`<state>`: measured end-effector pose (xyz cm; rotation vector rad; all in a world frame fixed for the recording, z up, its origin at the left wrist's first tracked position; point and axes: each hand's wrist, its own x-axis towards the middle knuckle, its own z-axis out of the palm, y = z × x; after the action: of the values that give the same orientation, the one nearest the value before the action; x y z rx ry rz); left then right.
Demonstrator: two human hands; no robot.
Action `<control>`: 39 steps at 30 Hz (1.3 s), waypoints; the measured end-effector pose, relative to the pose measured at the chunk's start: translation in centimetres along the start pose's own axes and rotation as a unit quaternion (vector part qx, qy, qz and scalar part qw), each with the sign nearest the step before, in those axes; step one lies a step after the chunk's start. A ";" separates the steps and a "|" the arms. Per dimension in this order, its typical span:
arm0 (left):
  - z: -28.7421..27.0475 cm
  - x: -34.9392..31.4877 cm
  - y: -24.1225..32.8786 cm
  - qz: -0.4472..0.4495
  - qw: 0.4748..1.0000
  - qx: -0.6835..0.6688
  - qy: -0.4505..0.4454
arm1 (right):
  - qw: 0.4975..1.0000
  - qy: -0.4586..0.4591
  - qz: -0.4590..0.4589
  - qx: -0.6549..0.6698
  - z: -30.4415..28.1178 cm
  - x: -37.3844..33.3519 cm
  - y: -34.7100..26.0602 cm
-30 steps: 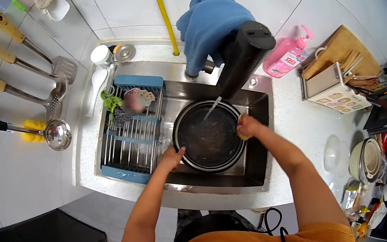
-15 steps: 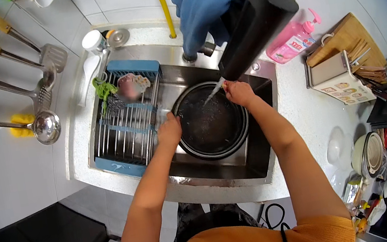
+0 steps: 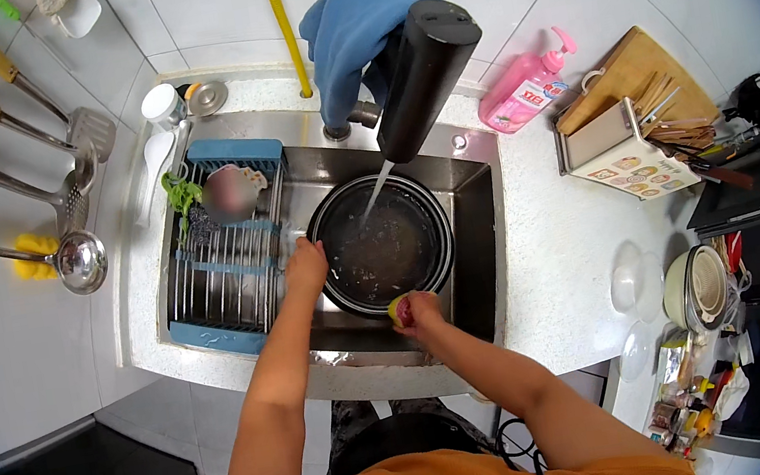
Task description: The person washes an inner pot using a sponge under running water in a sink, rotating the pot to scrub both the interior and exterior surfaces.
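on the tiled wall at the far left hang wooden-handled utensils [image 3: 18, 146] and a steel ladle [image 3: 78, 262] with a black handle. next comes a blue-framed wire drying rack [image 3: 223, 262] laid over the left part of the steel sink [image 3: 487, 221], with green and dark scrubbers on its far end. the left hand [image 3: 305, 267] grips the left rim of a round black pan [image 3: 381, 245] that sits in the sink basin, fingers curled over the edge. water runs in a thin stream from a black faucet head [image 3: 421, 72] into the middle of the pan; a blue cloth [image 3: 356, 22] is draped over the tap behind it, and a yellow hose [image 3: 282, 24] runs up the wall just beside it. the right hand [image 3: 417, 311] is closed around a yellow sponge [image 3: 398, 308] at the pan's near rim, touching it. the two hands are apart, on the left and near sides of the pan. to the right, on the white surface [image 3: 551, 250], stand a pink pump bottle [image 3: 526, 90], a wooden board [image 3: 633, 78] and a holder of chopsticks [image 3: 635, 152].
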<state>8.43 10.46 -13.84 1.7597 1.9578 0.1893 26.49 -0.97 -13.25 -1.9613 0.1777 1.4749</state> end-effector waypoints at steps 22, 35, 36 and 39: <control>1.4 -3.9 -1.7 -0.095 0.944 -0.314 0.027 | 0.956 -0.053 -0.113 -0.264 -5.4 5.3 -5.2; -4.2 -5.2 6.1 -0.044 0.856 -0.515 0.000 | 0.971 -0.143 0.027 -0.187 -6.2 6.2 -4.9; -4.5 -5.1 6.4 -0.037 0.858 -0.512 0.002 | 0.974 -0.137 0.027 -0.181 -6.1 6.0 -4.8; -5.2 -4.8 7.5 -0.030 0.868 -0.495 0.003 | 0.976 -0.133 0.040 -0.166 -5.1 4.6 -4.4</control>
<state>13.05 8.22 -4.88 0.9909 1.4523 0.9769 34.33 0.72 -14.84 -2.0008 -0.1183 1.9040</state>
